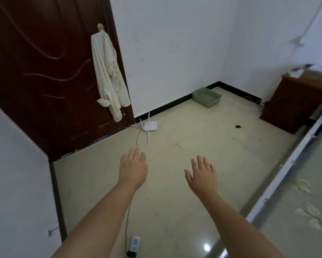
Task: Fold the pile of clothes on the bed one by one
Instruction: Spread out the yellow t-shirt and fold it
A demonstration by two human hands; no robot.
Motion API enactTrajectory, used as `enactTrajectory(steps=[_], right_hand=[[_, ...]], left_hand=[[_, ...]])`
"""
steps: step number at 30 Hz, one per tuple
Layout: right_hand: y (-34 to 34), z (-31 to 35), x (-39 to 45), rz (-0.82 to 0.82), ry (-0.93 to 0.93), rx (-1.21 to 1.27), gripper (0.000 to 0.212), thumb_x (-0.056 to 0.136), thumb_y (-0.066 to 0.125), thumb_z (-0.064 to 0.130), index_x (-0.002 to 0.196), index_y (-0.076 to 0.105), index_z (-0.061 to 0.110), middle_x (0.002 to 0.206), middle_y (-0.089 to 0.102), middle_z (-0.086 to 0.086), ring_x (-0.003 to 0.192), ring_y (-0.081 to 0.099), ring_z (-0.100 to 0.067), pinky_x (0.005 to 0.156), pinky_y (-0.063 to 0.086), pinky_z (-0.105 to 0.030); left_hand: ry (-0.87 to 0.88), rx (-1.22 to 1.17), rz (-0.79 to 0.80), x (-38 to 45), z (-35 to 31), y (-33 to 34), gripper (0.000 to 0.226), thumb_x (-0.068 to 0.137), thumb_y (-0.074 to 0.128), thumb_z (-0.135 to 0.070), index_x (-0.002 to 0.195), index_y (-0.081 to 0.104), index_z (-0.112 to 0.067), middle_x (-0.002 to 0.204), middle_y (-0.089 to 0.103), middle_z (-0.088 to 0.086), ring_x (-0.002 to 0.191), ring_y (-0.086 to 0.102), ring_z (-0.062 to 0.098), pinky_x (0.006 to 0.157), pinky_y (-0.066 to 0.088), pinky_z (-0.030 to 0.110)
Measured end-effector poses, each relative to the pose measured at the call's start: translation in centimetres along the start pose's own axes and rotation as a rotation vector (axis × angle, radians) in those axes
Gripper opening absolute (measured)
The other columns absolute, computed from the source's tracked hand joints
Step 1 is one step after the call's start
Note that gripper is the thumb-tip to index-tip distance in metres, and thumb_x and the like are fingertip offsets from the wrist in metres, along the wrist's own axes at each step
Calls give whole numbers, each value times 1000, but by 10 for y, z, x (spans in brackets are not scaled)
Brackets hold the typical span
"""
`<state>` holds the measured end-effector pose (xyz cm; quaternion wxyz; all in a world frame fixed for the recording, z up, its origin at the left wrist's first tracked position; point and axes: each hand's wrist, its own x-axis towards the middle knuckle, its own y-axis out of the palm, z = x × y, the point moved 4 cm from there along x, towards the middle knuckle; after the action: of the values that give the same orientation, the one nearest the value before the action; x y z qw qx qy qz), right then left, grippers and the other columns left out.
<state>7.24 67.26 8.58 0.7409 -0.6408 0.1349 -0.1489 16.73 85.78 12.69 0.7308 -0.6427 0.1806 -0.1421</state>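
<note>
Above the pale tiled floor (175, 183), the left hand (133, 167) and right hand (203, 176) hover flat, fingers straight, holding nothing. No clothes pile shows; only the bed's patterned edge (305, 211) at right. Folding seems unstarted.

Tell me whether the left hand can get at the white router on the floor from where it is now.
Probably yes, with a stoop. The left hand is open, holds nothing, and hovers over bare floor short of the router. Only its thin black cable lies between them.
</note>
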Motion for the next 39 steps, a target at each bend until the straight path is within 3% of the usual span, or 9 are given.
enactTrajectory(steps=[3,7,12,16,24,31,39], right_hand=[[-6,-23,33,-16,108,25,56,97,27,43,144,25,13,154,16,-9,142,12,-25,113,12,-38],[-14,-75,62,-142,321,142,52,93,47,31,135,41,2,145,33,-22,135,28,-39,110,22,-46],[14,-159,99,14,505,90,57,97,28,42,145,20,12,154,13,-12,142,11,-28,114,10,-40],[25,-241,135,75,671,90,56,97,26,42,145,18,13,155,12,-9,143,8,-25,114,9,-41],[-13,-405,200,2,919,90,55,96,31,39,144,24,13,154,17,-9,142,14,-22,112,16,-37],[-43,-582,265,-24,1122,20,54,97,30,40,143,23,13,153,19,-9,140,19,-23,112,16,-39],[-83,-762,333,-109,1422,61,57,96,33,42,143,24,11,153,18,-11,141,16,-25,113,17,-38]], left_hand=[[153,3,5,68,-30,-2,50,98,27,-34,144,19,-13,154,13,6,142,10,21,112,15,40],[412,-7,25,135,-114,2,52,98,28,-35,144,17,-14,154,12,6,142,9,20,113,13,39],[681,-1,71,194,-231,17,55,97,29,-36,145,14,-14,155,9,8,143,7,22,113,11,40],[861,63,119,254,-325,16,55,98,27,-34,146,11,-13,155,7,9,143,4,22,113,10,42],[1047,151,38,385,-484,-25,54,98,28,-32,146,12,-13,155,10,7,142,8,20,113,13,40],[1293,115,-156,500,-690,-82,51,97,31,-33,143,20,-12,153,14,9,142,11,23,110,20,39],[1518,33,-41,587,-919,-110,54,98,30,-33,145,14,-11,154,11,9,143,5,24,114,12,39]])
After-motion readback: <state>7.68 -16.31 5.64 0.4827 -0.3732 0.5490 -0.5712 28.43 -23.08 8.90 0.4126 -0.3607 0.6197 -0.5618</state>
